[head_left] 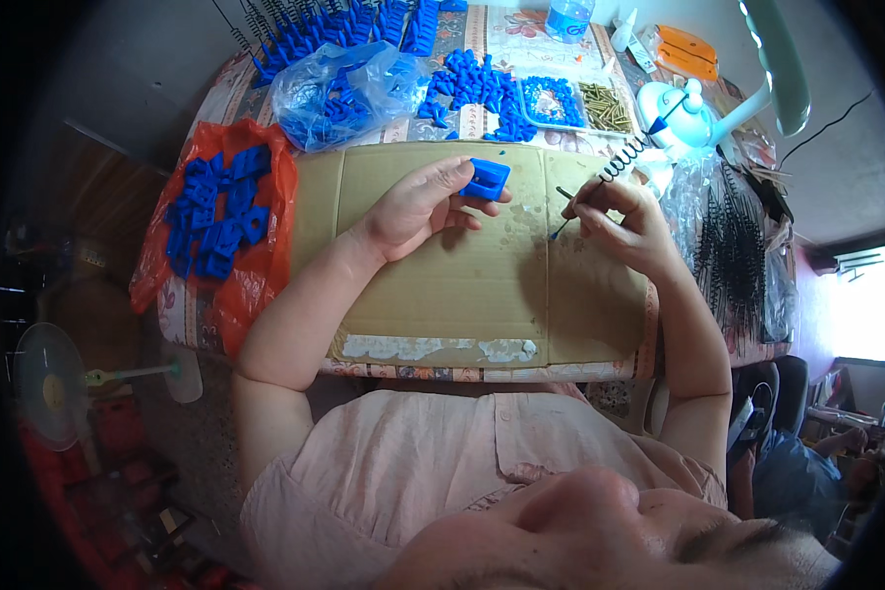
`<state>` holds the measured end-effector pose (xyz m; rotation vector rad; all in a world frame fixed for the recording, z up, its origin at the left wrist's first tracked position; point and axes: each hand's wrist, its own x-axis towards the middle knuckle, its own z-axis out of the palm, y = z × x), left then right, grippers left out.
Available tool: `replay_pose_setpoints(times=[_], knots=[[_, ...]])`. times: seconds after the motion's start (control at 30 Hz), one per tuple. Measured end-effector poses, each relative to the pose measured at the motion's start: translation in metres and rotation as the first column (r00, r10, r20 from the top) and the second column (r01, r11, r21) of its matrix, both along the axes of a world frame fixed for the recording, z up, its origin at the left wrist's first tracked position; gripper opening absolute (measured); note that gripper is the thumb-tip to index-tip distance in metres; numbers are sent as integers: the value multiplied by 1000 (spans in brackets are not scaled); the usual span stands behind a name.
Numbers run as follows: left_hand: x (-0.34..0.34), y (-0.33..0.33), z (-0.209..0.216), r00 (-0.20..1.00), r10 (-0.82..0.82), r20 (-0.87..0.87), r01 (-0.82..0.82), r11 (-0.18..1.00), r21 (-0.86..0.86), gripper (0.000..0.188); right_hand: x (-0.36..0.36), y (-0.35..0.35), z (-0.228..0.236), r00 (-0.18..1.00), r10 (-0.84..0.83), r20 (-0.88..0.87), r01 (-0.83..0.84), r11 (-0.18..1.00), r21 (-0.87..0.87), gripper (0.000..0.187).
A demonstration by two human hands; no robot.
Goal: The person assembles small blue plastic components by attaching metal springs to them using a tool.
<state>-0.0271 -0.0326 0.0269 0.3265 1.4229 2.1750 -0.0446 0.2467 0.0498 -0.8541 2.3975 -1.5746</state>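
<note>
Above the cardboard sheet (442, 285), my left hand (418, 208) grips a small blue plastic block (487, 180) with a hollow in its face, thumb on its near side. My right hand (619, 218), to the right of it, is closed on a black coiled wire (623, 159). The coil rises from the fingers toward the far right, with a small blue cone (658, 126) near its upper end. A thin dark end (558, 233) with a bluish tip sticks out below the same fingers. The block and the wire are apart.
An orange-red bag (277, 187) of blue blocks lies left. Behind are a clear bag (349, 93), loose blue cones (472, 84), a tray of brass-coloured pins (606, 106) and finished-looking coiled pieces (364, 29). A lamp (683, 113) and black coils (733, 241) stand right.
</note>
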Motion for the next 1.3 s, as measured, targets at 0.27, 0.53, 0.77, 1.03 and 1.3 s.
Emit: replay_pose_setpoints(times=[0.27,0.53,0.77,1.03,1.3], knots=[[-2,-4,-4,986,-31,161,20,997,70,45,0,-1,3,974,65,218,-41,993,-114,8],[3,-1,8,906,32,-422,-258,832,-491,31,-2,0,1,988,27,151,-14,996,-85,9],[6,1,13,686,-80,-723,-522,638,-566,38,-1,0,-4,999,-20,-37,17,997,-77,6],[5,1,8,458,-247,-854,-688,510,-516,43,-3,0,-4,912,-44,-408,94,990,105,7],[4,0,6,457,-265,-849,-688,500,-527,41,-2,-2,-3,876,-11,-481,116,975,190,8]])
